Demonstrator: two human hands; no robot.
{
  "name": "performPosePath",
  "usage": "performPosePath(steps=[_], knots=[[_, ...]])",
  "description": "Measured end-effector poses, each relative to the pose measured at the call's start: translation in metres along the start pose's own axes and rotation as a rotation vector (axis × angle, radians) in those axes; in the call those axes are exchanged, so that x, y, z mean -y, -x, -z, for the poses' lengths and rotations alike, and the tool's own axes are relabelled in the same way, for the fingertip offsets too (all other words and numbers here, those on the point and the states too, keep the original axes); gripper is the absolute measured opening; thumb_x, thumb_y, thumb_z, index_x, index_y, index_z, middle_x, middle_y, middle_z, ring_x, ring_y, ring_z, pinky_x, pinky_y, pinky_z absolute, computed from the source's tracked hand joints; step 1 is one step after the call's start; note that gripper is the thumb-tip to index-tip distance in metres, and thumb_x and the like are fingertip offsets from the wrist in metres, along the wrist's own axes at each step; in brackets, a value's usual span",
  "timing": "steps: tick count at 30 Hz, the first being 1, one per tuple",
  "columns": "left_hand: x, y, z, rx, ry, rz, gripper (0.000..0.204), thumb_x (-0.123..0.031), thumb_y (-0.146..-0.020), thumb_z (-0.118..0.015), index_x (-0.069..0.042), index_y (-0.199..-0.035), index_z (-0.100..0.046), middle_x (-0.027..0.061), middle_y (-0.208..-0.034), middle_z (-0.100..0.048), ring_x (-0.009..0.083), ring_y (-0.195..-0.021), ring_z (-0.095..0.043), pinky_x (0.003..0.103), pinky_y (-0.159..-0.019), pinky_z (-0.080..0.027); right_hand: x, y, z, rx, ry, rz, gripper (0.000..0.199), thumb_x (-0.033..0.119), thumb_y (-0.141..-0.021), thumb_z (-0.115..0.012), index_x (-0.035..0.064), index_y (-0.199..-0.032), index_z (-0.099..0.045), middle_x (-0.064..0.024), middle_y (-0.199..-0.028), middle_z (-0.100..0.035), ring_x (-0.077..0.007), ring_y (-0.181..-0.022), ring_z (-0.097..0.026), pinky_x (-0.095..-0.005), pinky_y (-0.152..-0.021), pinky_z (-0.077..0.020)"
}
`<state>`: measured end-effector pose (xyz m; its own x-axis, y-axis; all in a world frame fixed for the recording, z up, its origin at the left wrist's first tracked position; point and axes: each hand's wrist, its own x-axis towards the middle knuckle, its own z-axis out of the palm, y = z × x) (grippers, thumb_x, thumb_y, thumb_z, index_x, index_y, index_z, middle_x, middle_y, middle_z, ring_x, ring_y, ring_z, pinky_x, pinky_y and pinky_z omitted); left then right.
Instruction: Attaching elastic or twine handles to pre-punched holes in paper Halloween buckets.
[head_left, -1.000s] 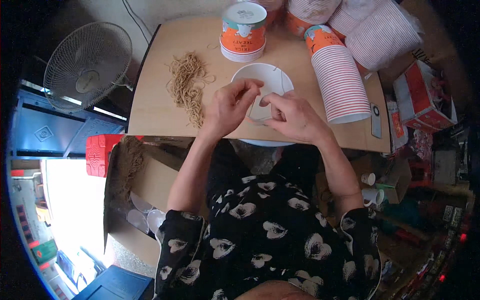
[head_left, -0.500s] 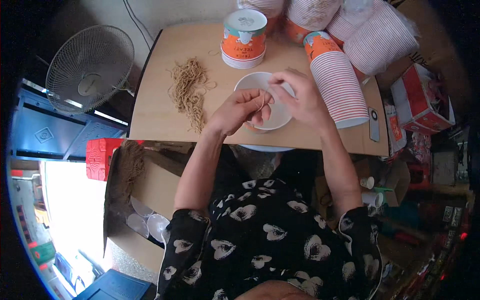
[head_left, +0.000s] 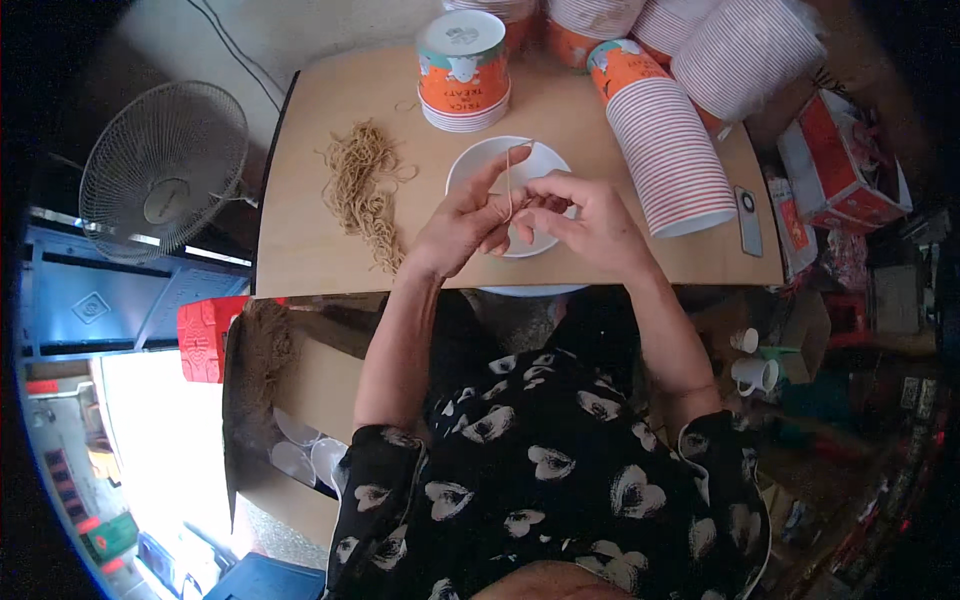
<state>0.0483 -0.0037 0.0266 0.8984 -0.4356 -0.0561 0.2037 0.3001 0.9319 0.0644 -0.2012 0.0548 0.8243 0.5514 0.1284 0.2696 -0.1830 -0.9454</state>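
A round fan (head_left: 167, 200) stands left, a white mug (head_left: 750, 377) right.

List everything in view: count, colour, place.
Table: one, tan, centre
Cord pile: one, tan, tabletop
Open bucket: one, white inside, centre
Upturned bucket stack: one, orange, table back
Lying bucket stack: one, red-white, table right
Wrapped stacks: several, white, back
Flat device: one, silver, tabletop
Fan: one, grey, left
Crate: one, red, left
Cardboard box: one, brown, left
Mug: one, white, right
Clutter: uncountable, mixed, right
Cord strand: one, tan, over bucket
Shirt: one, black, bottom
Left hand, right hand: one each, bare, over bucket
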Motion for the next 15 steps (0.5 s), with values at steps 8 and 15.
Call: performPosePath(steps=[8,15], knots=[[0.000,0.004,-0.009,0.040,-0.176,-0.046,0.051,-0.026,-0.107,-0.045,-0.013,-0.154,-0.029,0.0025,-0.075,-0.063,0.0045,-0.054,-0.041,0.019,-0.052,-0.036,-0.011,0.003,0.001,-0.062,0.180,0.034,0.006,0.004,-0.089,-0.067,-0.0010,-0.091,-0.070,-0.0006,-0.076,-0.064,-0.0058,-0.072,-0.055,-0.0246,-0.066,-0.0451],[0.011,0.014,-0.009,-0.021,-0.182,-0.033,0.032,-0.027,-0.108,-0.040,-0.007,-0.131,-0.049,-0.0007,-0.070,-0.056,0.0036,-0.059,-0.041,0.019,-0.052,-0.032,-0.029,0.013,-0.001,-0.062,0.049,-0.061,0.008,0.006,-0.095,-0.062,-0.0007,-0.094,-0.066,0.0004,-0.078,-0.063,-0.0053,-0.073,-0.055,-0.0226,-0.067,-0.0457]])
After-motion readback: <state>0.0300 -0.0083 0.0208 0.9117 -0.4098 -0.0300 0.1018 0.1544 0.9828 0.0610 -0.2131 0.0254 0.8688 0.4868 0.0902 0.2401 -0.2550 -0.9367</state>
